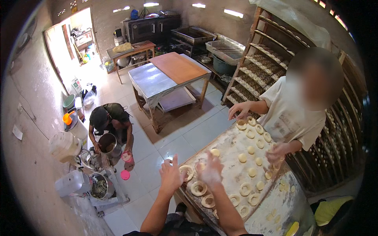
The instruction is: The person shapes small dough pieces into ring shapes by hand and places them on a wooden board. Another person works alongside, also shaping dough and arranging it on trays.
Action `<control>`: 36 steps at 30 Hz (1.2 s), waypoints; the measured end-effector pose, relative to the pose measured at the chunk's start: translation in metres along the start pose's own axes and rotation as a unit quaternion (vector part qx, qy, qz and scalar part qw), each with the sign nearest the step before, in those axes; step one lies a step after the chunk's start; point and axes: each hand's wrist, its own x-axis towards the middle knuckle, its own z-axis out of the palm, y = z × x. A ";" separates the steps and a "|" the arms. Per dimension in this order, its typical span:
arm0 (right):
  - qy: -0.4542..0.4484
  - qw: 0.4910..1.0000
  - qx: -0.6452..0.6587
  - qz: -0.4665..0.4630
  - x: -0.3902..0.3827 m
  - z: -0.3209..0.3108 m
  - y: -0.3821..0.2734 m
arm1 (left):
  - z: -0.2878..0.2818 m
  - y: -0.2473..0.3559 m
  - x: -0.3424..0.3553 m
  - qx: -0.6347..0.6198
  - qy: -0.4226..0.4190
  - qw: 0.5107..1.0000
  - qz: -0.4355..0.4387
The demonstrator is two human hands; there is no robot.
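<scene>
My left hand (170,175) is at the near left edge of a floured board (226,165), its fingers apart beside a dough ring (191,172). Its fingertips reach the ring's left side; whether they press on it I cannot make out. My right hand (212,173), smeared by motion, is over the board just right of that ring, so its fingers do not show clearly. More dough rings lie close by, such as one dough ring (199,188) below my hands. Small round dough pieces (242,158) sit in the board's middle and right.
Across the board a co-worker (293,106) has both hands over the dough. Behind stands a tall rack (256,70) of filled trays. Another person (110,118) crouches on the left by a metal pot (109,144). A metal-topped table (151,80) stands beyond.
</scene>
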 end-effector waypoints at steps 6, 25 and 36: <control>0.100 0.991 -0.035 -0.087 0.069 0.018 0.063 | 0.039 0.046 0.009 0.080 0.023 0.980 0.182; 0.279 0.830 0.124 0.466 -0.398 -0.081 0.391 | 0.162 0.308 -0.170 -0.234 -0.437 0.784 0.374; 0.173 0.893 0.246 0.335 -0.423 -0.121 0.419 | 0.205 0.351 -0.300 -0.116 -0.265 0.837 0.464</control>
